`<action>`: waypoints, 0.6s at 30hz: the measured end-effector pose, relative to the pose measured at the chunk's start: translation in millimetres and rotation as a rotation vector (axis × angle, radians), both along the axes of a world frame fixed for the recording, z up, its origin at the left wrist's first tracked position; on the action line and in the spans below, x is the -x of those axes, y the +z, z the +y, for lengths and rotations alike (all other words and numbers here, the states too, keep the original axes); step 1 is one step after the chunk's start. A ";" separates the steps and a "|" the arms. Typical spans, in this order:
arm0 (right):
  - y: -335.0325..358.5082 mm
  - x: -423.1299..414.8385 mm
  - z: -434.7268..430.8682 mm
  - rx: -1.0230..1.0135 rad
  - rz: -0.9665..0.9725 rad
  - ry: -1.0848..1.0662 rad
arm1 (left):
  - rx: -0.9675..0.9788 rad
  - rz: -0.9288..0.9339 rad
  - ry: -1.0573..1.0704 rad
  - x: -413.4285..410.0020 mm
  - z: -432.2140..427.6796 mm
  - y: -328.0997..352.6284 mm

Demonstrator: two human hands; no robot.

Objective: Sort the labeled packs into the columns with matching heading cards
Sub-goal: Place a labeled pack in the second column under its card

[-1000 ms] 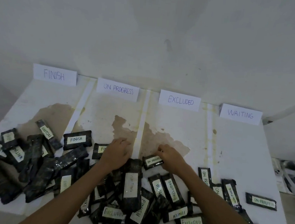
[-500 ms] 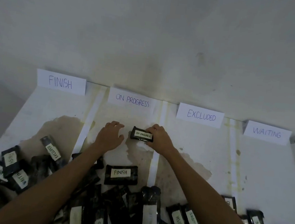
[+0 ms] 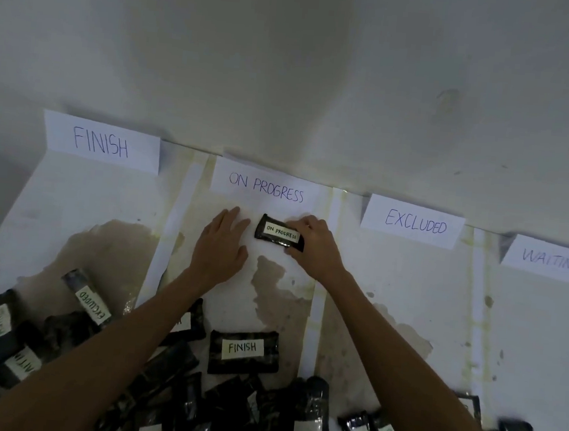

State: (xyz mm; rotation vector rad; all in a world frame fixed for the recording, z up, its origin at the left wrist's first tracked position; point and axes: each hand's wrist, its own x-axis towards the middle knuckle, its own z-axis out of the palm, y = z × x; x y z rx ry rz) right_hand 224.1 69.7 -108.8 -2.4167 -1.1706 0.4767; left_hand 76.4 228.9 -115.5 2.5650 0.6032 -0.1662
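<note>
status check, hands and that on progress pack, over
Right hand gripping ON PROGRESS pack, set just under ON PROGRESS card. Left hand open, flat on table beside it. Nothing blocking; FINISH pack loose in the same column.

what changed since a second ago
The right hand took the ON PROGRESS pack from the pile and carried it up to just below the ON PROGRESS card, still held. The left hand moved up alongside, empty. The other packs stayed put.
</note>
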 end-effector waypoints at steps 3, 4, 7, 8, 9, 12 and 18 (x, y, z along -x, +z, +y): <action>8.4 7.2 -2.5 -0.007 -0.017 -0.017 | 0.025 -0.020 0.012 6.2 -1.8 4.7; 13.4 12.6 -4.0 -0.011 -0.029 -0.020 | 0.028 -0.021 0.018 11.6 -4.1 6.2; 25.3 38.4 -14.2 -0.026 -0.022 0.004 | 0.041 -0.012 0.031 36.8 -16.3 11.0; 29.8 49.5 -18.5 -0.032 0.014 0.026 | 0.045 -0.003 0.036 46.2 -21.2 12.9; 34.4 60.6 -23.3 -0.030 0.070 0.056 | 0.049 0.013 0.038 55.3 -26.2 13.7; 42.8 96.3 -39.3 0.114 0.245 0.228 | 0.046 0.075 0.028 79.5 -40.2 12.6; 27.5 137.9 -58.7 0.364 0.043 0.494 | 0.010 0.099 -0.031 93.1 -42.5 9.8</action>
